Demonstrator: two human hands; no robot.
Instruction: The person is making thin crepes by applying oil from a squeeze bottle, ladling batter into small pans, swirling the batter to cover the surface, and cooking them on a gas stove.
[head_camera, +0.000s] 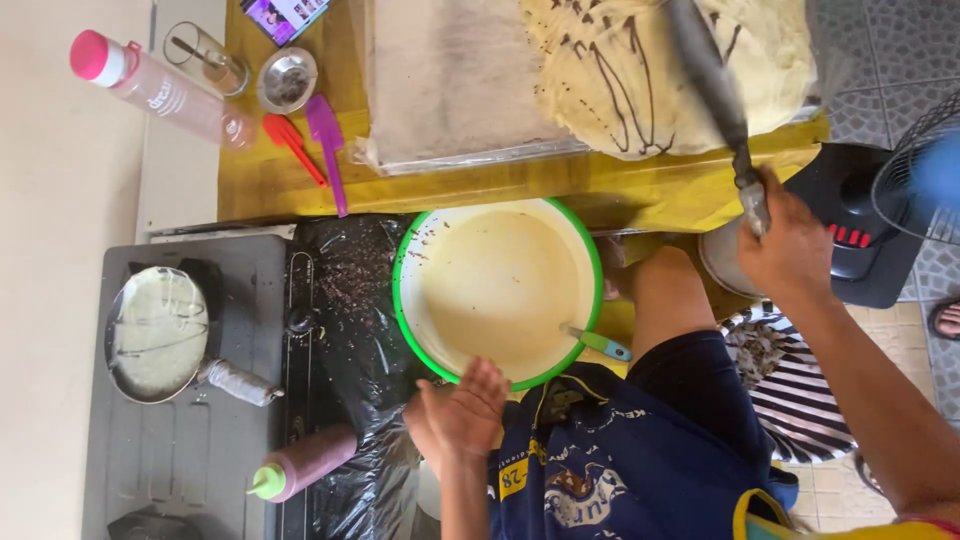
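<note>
A: The right hand (790, 250), right of centre in the frame, has its fingers wrapped tight round the handle of a long dark-bladed spatula (712, 85), and the blade reaches up over the pale round crepe streaked with dark chocolate lines (665, 70) at the top of the frame.

B: And the crepe lies on a pale cloth-covered board (450, 80) on the yellow table (600, 190). Whether the blade touches it, the view does not settle.

A: For a clean pass, the judgement here is a flat blade, low angle, light pressure; a steep edge would likely tear that thin sheet or smear the chocolate.

B: The left hand (465, 410) sits lower centre, fingers spread and relaxed, resting by the rim of the big green-rimmed bowl of cream batter (497, 290). It grips nothing.

A: Good bracing spot, that. It steadies the bowl while the other arm stretches across. A teal-handled ladle (600, 343) leans inside at the lower right of the bowl.

B: Over at the left of the frame a small metal pan with a thin batter layer (155, 335) rests on the grey stove (180, 400), well apart from both hands.

A: That long reach probably calls for a firm wrist, so the blade does not wobble over the crepe's edge.

B: A red squeeze bottle with a green cap (300, 468) lies at the lower left.
</note>
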